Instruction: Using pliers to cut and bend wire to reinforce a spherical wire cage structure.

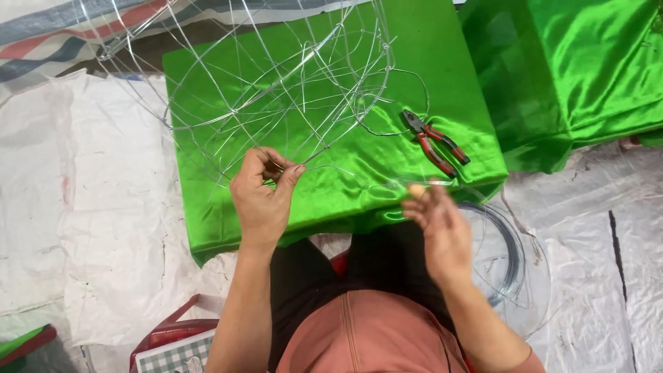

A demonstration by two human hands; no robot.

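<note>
On the glossy green satin cloth point(428, 55) rests a rounded wire frame point(276, 76) of thin, crossing silvery strands. Left hand point(262, 197) pinches the frame's lower edge, fingers closed on wire. Right hand point(435, 221), blurred, grips a thin wire strand point(359, 169) between its fingertips. Red-handled pliers point(435, 141) lie near; a wire coil point(511, 255) sits on white plastic sheeting point(103, 207).

White plastic sheeting point(117, 228) on the floor — shiny green satin cloth point(587, 69) beyond
</note>
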